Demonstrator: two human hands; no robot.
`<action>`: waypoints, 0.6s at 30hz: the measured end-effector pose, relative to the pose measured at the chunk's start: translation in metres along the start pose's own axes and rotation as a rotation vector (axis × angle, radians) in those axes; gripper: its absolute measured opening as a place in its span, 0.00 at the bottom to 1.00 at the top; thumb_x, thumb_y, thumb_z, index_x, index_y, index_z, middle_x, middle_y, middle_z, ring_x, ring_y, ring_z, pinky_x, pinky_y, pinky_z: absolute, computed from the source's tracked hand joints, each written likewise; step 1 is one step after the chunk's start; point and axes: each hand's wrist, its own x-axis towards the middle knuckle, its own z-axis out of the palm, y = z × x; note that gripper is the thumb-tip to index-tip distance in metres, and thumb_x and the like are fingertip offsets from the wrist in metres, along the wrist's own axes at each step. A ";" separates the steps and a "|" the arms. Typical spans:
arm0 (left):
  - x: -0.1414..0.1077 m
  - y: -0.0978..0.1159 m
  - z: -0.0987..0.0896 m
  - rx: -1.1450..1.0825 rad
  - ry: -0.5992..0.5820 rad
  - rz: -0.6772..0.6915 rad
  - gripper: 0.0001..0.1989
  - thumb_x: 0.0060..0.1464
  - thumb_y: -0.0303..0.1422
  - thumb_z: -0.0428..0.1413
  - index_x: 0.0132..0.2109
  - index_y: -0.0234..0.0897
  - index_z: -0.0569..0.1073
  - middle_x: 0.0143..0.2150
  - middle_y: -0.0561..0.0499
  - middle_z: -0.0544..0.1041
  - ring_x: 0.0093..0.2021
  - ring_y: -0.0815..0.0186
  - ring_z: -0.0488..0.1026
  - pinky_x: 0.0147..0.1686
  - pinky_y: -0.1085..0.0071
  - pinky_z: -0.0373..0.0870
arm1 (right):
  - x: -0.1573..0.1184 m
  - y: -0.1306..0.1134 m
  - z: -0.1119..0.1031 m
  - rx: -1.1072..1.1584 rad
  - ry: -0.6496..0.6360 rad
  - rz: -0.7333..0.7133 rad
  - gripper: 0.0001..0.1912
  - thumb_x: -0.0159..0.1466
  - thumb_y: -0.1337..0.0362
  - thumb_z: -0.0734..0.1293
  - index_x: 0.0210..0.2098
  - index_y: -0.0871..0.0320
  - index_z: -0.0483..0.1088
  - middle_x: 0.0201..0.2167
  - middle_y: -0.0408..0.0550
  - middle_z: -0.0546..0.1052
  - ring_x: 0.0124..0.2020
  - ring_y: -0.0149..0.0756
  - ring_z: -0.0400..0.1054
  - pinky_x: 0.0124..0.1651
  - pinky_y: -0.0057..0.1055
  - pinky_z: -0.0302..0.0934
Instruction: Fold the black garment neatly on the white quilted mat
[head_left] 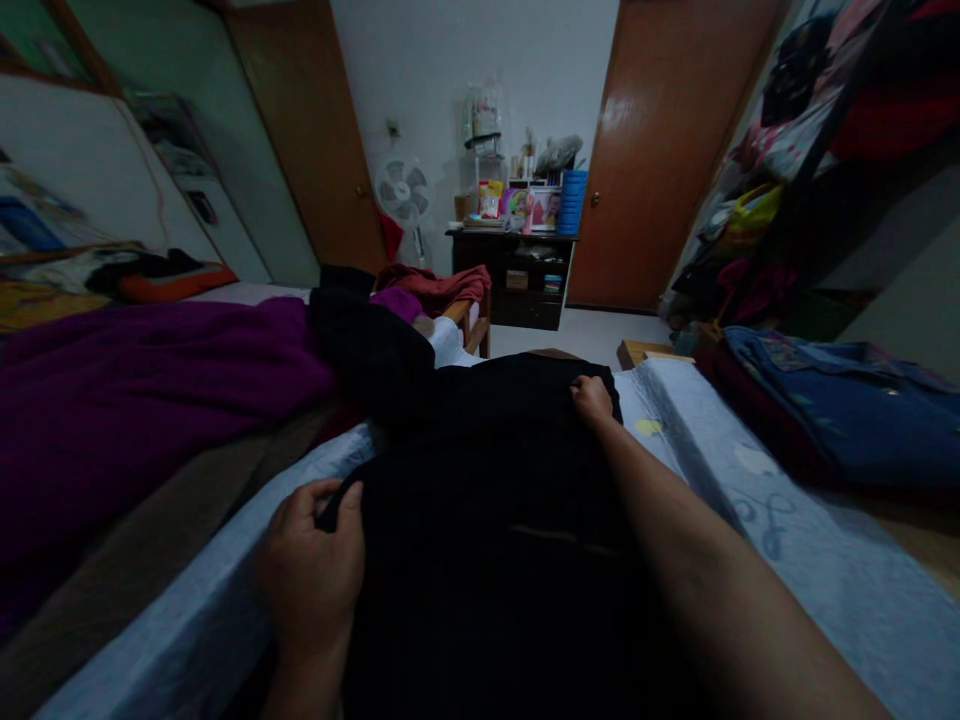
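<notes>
A black garment (pixel 480 430) lies spread over the bed in front of me; its exact kind is hard to make out in the dim light. My left hand (pixel 319 545) pinches its near left edge between thumb and fingers. Farther off, my right hand (pixel 592 398) is closed on the cloth close to its far right corner. Part of the black cloth at the far left is bunched up against a purple blanket (pixel 165 370). Beneath it shows the light patterned bed sheet (pixel 750 520).
Folded denim clothing (pixel 847 400) is stacked at the right. Beyond the bed stand a dark cabinet (pixel 506 290) with boxes on top, a white fan (pixel 405 190) and a wooden door (pixel 645 150). Clothes hang on a rack at the upper right. A red cloth (pixel 442 288) drapes over a wooden frame.
</notes>
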 end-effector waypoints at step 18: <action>0.023 0.019 -0.022 -0.370 -0.758 -0.072 0.13 0.42 0.43 0.61 0.21 0.41 0.71 0.19 0.55 0.70 0.23 0.64 0.67 0.26 0.71 0.61 | -0.058 -0.041 -0.016 0.024 -0.280 -0.407 0.16 0.62 0.66 0.64 0.49 0.58 0.70 0.48 0.51 0.73 0.48 0.38 0.67 0.51 0.30 0.58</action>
